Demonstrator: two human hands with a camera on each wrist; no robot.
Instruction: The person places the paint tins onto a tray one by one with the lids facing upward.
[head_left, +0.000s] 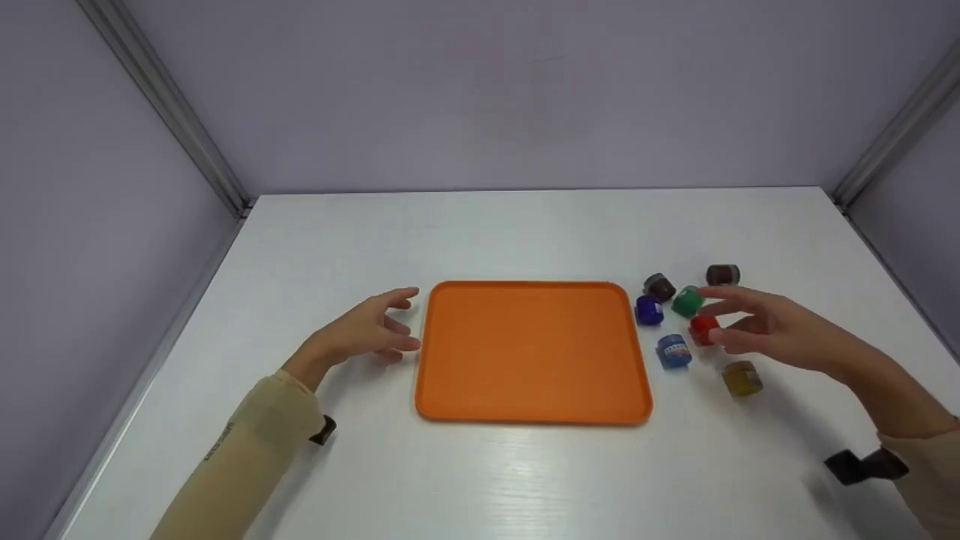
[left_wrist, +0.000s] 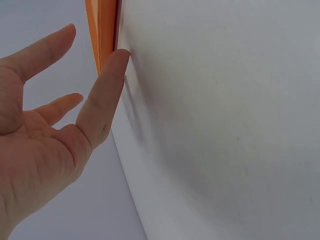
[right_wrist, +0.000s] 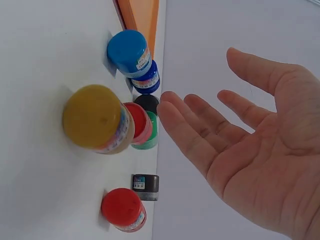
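Note:
An orange tray (head_left: 531, 352) lies flat in the middle of the white table. My left hand (head_left: 379, 328) hovers just left of it with fingers spread and holds nothing. In the left wrist view, one fingertip of that hand (left_wrist: 60, 125) reaches the table beside the tray's edge (left_wrist: 102, 30). My right hand (head_left: 757, 326) is open, palm free, right beside a red jar (head_left: 703, 328) in a cluster of small paint jars. The right wrist view shows the open right hand (right_wrist: 240, 140) near the yellow jar (right_wrist: 97, 120), a light blue jar (right_wrist: 128, 52) and a second red jar (right_wrist: 122, 209).
More jars stand right of the tray: green (head_left: 687, 301), dark blue (head_left: 649, 310), light blue (head_left: 673, 351), yellow (head_left: 742, 378), and two dark ones (head_left: 660, 286) (head_left: 723, 274). Grey walls with metal corner posts (head_left: 161, 97) enclose the table on three sides.

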